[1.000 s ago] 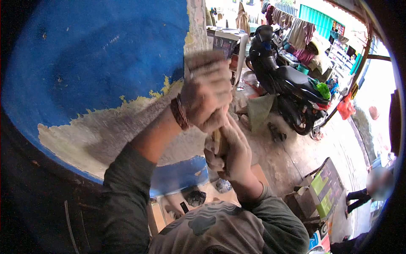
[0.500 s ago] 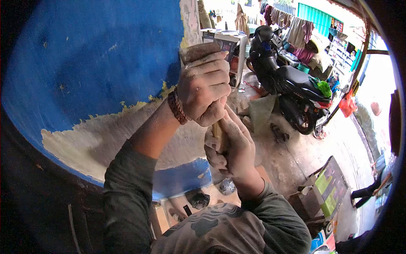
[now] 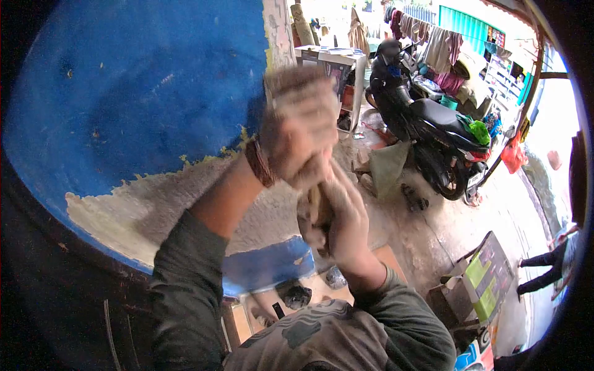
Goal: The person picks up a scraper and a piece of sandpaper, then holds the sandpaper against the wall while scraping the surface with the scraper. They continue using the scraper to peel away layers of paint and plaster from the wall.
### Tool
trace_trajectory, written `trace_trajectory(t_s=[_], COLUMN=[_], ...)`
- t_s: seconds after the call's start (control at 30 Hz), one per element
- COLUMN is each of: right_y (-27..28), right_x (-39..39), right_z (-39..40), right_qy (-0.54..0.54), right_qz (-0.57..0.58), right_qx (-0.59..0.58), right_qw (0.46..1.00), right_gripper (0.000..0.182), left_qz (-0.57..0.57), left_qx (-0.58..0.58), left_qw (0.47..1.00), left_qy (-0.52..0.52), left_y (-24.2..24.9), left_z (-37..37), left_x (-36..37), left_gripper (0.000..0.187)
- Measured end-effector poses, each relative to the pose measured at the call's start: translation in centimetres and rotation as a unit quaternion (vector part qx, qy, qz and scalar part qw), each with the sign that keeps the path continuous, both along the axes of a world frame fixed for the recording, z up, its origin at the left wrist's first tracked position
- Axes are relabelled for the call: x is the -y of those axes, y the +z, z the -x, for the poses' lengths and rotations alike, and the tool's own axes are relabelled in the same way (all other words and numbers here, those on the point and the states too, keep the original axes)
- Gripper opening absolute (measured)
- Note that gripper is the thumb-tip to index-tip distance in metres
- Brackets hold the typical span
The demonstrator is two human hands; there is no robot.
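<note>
My left hand [image 3: 300,133], with a braided bracelet at the wrist, is closed around a brown block-like piece [image 3: 294,75] whose end shows above the fingers. Just below and touching it, my right hand [image 3: 340,213] is closed around a pale yellow-brown, wooden-looking piece [image 3: 317,205]. Motion smears both hands, which look dusty. Whether the two pieces are one tool cannot be made out. Behind the hands stands a blue-painted wall [image 3: 167,93] with a ragged bare grey patch [image 3: 179,198] along its lower part.
A black motorbike [image 3: 427,114] is parked beyond a small cabinet [image 3: 356,74]. Laundry [image 3: 436,46] hangs at the back. To the lower right is a box-like thing with a green panel [image 3: 486,278]; a person in dark trousers [image 3: 544,275] is farther right. A dark bag-like lump [image 3: 294,295] lies below.
Both hands stay together with the same grip but are now blurred by motion. The view has shifted slightly, and more of the person at the right shows.
</note>
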State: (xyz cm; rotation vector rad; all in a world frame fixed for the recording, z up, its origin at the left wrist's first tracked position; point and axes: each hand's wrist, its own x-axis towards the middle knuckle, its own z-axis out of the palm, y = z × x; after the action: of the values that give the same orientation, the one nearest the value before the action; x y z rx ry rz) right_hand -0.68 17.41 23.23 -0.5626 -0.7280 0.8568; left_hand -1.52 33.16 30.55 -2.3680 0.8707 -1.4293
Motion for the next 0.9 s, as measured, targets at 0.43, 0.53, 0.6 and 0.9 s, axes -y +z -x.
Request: trace_trajectory(t_s=[0.43, 0.53, 0.6, 0.9], right_y=[-0.6, 0.6, 1.6, 0.9], right_x=[-0.3, 0.4, 1.0, 0.4], right_z=[0.5, 0.4, 0.5, -0.1], right_qy=[-0.021, -0.019, 0.021, -0.003], right_qz=[0.034, 0.03, 0.014, 0.027], right_qx=[-0.009, -0.013, -0.042, -0.005], right_qw=[0.999, 0.999, 0.999, 1.0], right_gripper=[0.044, 0.044, 0.044, 0.051], left_qz=[-0.005, 0.009, 0.03, 0.026], left_qx=[-0.045, -0.038, -0.037, -0.034], left_qw=[0.999, 0.998, 0.997, 0.998], left_qy=[-0.019, -0.05, -0.062, -0.05], left_y=[-0.5, 0.7, 0.9, 0.8], left_z=[0.4, 0.0, 0.0, 0.1], left_x=[0.3, 0.7, 0.9, 0.6], left_gripper=[0.025, 0.024, 0.023, 0.023])
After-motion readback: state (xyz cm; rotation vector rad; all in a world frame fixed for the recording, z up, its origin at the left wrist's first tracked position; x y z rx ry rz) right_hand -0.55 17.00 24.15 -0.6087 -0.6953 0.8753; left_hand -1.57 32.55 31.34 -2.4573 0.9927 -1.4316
